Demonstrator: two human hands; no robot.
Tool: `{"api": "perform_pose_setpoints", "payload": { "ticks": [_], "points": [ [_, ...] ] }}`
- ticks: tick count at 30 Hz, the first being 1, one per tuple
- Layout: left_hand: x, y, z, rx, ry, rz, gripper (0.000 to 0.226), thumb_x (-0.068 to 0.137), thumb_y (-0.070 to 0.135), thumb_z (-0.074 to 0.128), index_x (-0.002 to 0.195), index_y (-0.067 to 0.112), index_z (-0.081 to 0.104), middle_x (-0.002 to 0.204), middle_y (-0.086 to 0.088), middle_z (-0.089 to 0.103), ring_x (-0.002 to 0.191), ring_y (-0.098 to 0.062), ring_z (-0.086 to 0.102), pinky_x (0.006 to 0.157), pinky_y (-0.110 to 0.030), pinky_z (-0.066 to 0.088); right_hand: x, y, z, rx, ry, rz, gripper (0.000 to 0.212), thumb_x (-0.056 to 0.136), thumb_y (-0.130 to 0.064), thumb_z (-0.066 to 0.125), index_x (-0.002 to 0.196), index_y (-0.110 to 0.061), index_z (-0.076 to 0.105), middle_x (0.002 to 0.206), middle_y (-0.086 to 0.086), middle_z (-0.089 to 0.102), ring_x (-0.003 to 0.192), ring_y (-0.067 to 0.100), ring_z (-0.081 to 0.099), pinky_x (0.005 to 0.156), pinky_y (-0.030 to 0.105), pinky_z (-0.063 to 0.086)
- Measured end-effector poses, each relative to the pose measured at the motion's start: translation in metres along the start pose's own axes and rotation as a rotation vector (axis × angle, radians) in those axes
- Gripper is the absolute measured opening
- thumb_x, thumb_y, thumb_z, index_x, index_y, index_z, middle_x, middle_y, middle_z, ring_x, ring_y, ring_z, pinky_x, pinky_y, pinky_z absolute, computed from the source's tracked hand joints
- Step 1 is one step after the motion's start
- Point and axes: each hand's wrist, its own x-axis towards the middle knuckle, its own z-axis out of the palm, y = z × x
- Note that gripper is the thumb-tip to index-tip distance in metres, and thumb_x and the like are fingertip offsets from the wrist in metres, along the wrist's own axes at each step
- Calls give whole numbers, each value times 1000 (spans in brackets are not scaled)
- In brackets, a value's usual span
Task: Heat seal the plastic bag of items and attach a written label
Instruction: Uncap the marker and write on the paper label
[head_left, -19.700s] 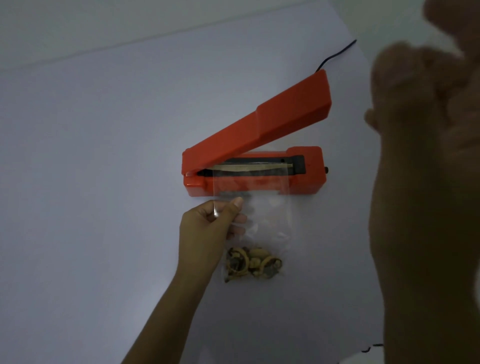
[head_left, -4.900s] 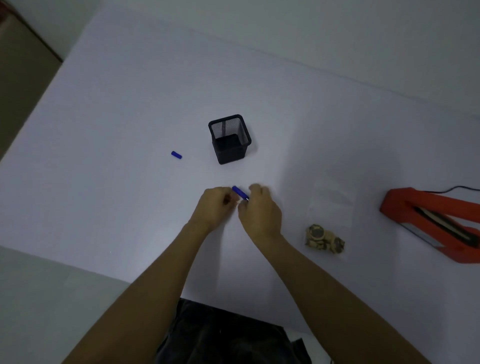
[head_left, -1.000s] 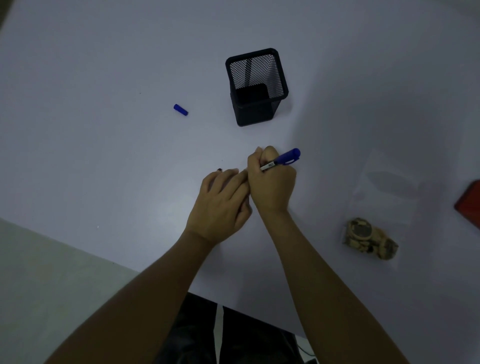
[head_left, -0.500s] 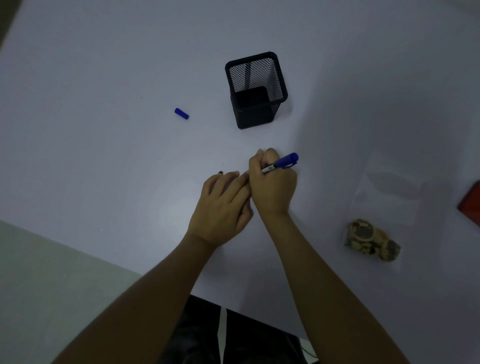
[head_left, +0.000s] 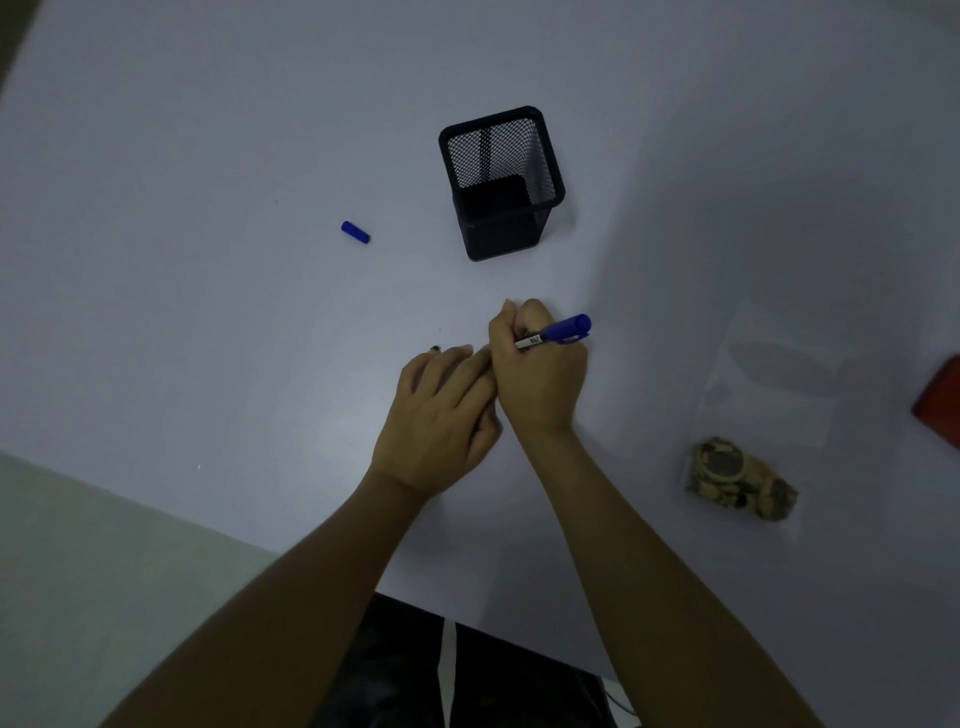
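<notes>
The blue pen (head_left: 555, 332) is gripped in the curled right hand (head_left: 537, 382), the left hand (head_left: 439, 415) is laid flat-fingered beside it, while the plastic bag (head_left: 763, 410), probably light, floppy and slippery, lies right and is best pinched by its empty far edge.

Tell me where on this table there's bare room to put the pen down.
Bare table lies left of the left hand, below the pen cap. Another patch lies between the mesh holder and the plastic bag. It is crowded where the right hand grips the pen beside the left.
</notes>
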Motion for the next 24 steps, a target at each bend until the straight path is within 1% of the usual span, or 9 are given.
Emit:
{"api": "perform_pose_setpoints", "payload": {
  "ticks": [4, 10, 15, 20, 24],
  "points": [
    [1, 1, -1, 0, 4, 3, 32, 88, 28, 54, 112, 11, 66, 122, -9, 67, 116, -29, 59, 102, -44, 40, 0, 1, -1, 20, 1, 12, 29, 91, -20, 57, 66, -5, 54, 51, 9, 55, 43, 21, 54, 42, 33, 51],
    [0, 1, -1, 10, 5, 8, 34, 89, 28, 51, 114, 10, 66, 123, -10, 66, 116, -30, 59, 101, -44, 40, 0, 0, -2, 23, 9, 6, 31, 91, -20, 57, 64, -4, 53, 49, 9, 54, 41, 22, 52, 41, 36, 50],
    [0, 2, 1, 12, 8, 8, 34, 88, 27, 54, 115, 10, 65, 124, -10, 65, 117, -29, 57, 102, -44, 38, 0, 0, -2, 44, 9, 18, 31, 91, -21, 57, 65, -4, 55, 50, 10, 56, 42, 22, 53, 41, 34, 51],
    [1, 2, 1, 8, 22, 7, 33, 88, 27, 54, 113, 10, 66, 124, -11, 66, 116, -29, 58, 102, -44, 39, 0, 0, -1, 20, 13, 30, 30, 91, -20, 59, 64, -6, 55, 49, 8, 55, 41, 20, 53, 43, 26, 45],
    [1, 2, 0, 3, 14, 3, 33, 87, 26, 55, 115, 10, 65, 124, -10, 65, 116, -29, 58, 102, -44, 38, 0, 1, -1, 11, 13, 24, 30, 91, -20, 58, 64, -7, 55, 49, 7, 54, 41, 20, 53, 43, 26, 45]
  ]
}}
